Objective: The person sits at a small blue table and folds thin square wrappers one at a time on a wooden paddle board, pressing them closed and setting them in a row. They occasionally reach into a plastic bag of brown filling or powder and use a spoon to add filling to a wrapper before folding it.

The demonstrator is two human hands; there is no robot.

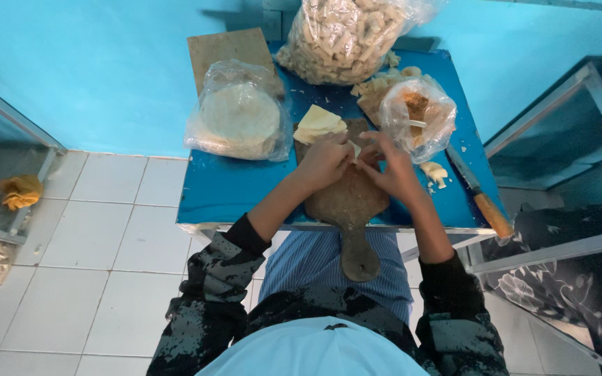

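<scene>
Folding a small pale wrapper (354, 148) between both hands, I work over the wooden paddle board (348, 198) on the blue tabletop (231, 188) — my left hand (325, 161) and right hand (391, 167) each close their grip on its edges. As I judge it, much is done: a big clear bag (343, 35) at the back bulges with finished pale rolls. Plenty remains — a stack of cut wrappers (318, 122) sits just beyond my fingers, a clear bag of round sheets (238, 118) lies left, and a bag of brownish filling (418, 115) stands right.
</scene>
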